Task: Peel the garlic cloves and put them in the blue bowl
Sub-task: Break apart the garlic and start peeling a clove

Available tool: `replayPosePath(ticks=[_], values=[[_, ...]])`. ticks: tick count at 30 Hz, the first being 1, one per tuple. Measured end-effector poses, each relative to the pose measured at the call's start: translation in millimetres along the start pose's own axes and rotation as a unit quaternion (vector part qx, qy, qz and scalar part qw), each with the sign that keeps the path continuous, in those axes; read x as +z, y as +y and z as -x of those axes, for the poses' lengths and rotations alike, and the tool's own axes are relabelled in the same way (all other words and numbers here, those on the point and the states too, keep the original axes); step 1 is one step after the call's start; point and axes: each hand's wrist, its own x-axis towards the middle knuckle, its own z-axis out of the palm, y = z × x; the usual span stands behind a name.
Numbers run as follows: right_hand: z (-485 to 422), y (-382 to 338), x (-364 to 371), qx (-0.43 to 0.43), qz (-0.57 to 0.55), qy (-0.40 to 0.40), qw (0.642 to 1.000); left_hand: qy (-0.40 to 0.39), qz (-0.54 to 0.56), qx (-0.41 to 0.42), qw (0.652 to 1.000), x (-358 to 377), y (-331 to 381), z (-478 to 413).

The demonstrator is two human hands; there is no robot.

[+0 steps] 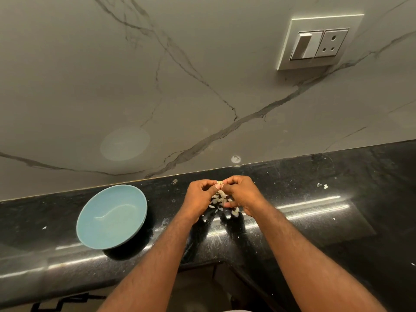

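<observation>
We count two hands at work over the black polished surface (315, 224), both raised a little above it. The left hand (199, 197) and the right hand (243, 194) meet at their fingertips, and each grip is narrow, pinching one small garlic clove (220, 182) between them. Just under the hands lies a loose heap of pale garlic pieces (221, 199), partly hidden by the fingers, so we cannot count them. One blue bowl (112, 221) stands on the surface to the left of the left hand, near it but apart, with a gleam of light on its smooth inside. A few white scraps (322, 186) lie well off to the right. On the veined marble wall (180, 86) behind we see one switch plate (319, 41), holding one rocker switch and one socket with three round holes; a tiny mark on its lower edge is too small for us to read
</observation>
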Motion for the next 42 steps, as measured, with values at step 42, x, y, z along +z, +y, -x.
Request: replayPosePath(ticks=[42], values=[[15.0, 3.0, -4.4, -0.057, -0.079, -0.071, 0.993, -0.030, 0.276, -0.134, 0.951, -3.5, 8.2, 15.2]])
